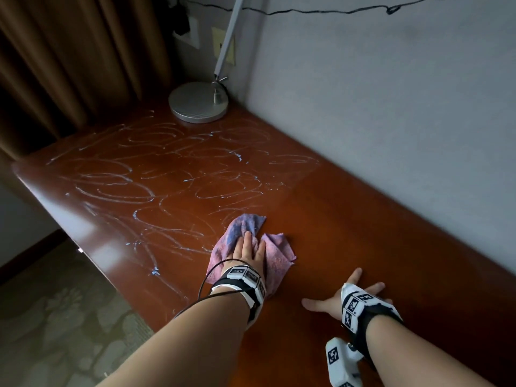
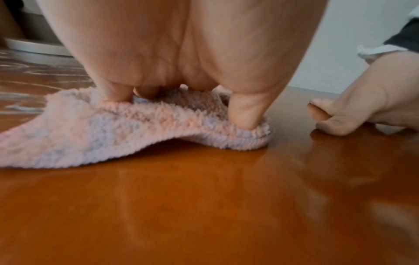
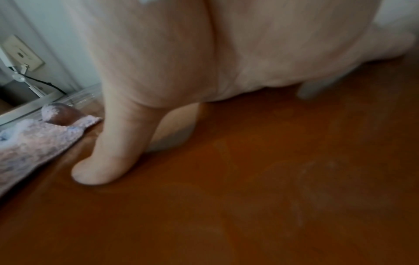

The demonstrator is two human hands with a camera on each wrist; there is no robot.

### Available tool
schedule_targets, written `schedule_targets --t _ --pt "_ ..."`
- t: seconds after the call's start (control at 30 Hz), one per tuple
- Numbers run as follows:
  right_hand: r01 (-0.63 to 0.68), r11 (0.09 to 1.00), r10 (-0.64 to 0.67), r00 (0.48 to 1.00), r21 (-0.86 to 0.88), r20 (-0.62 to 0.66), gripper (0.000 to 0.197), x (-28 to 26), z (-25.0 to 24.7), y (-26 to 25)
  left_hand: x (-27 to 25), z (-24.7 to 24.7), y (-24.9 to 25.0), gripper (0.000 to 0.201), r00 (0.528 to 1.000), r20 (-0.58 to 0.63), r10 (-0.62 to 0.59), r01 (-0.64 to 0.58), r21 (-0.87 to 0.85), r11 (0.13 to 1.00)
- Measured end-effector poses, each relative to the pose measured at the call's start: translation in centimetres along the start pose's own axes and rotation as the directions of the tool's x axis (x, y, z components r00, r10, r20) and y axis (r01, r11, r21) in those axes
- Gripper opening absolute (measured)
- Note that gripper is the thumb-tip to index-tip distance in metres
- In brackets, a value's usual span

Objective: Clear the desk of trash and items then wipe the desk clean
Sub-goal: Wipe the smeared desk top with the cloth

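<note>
A pink and lilac fluffy cloth lies on the glossy red-brown wooden desk. My left hand lies flat on top of it and presses it down. In the left wrist view the fingertips and the thumb push into the cloth. To its right, my right hand rests spread on the bare wood and holds nothing. The right wrist view has that hand's thumb on the desk beside the cloth's edge. White swirled wet streaks cover the desk's left half.
A silver desk lamp with a round base stands in the far corner by the grey wall. Behind it are wall sockets with a black cable. Brown curtains hang at the left. The desk's front edge drops to patterned carpet.
</note>
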State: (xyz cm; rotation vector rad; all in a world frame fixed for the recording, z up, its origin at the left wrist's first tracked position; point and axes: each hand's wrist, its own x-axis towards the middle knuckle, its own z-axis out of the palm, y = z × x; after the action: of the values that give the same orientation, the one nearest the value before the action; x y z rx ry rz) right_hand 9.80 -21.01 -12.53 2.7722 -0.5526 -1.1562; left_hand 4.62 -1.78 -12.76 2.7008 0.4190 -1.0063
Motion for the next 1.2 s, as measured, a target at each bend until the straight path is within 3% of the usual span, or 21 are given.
schedule_targets --t 0.23,0.47,0.63,0.83,1.2 --pt "-0.006 0.999 0.005 1.0 -0.032 -0.009 0.173 0.4 0.1 -0.1 1.8 -0.8 1.3 0.106 0.997 -0.052 -0.06 0.059 -0.021 0.998" --pt "0.027 0.998 -0.028 0.999 -0.049 -0.016 0.163 -3.4 -0.5 -1.0 -4.7 2.9 -3.6 0.1 0.997 -0.067 -0.04 0.039 -0.011 0.999" --pt "0.16 0.984 -0.16 0.987 -0.076 0.001 0.164 -7.2 3.2 -4.6 -4.6 3.9 -4.8 0.106 0.997 -0.06 -0.048 0.045 -0.063 0.997" --pt "0.135 0.989 -0.136 0.991 -0.068 -0.018 0.168 -6.8 4.3 -4.9 -2.5 3.1 -4.8 0.104 0.987 -0.152 -0.058 0.039 -0.129 0.991" --pt "0.129 0.989 -0.129 0.992 -0.065 0.013 0.17 -6.5 4.2 -4.9 -5.9 6.3 -7.3 0.105 0.99 -0.125 -0.07 0.062 -0.07 0.996"
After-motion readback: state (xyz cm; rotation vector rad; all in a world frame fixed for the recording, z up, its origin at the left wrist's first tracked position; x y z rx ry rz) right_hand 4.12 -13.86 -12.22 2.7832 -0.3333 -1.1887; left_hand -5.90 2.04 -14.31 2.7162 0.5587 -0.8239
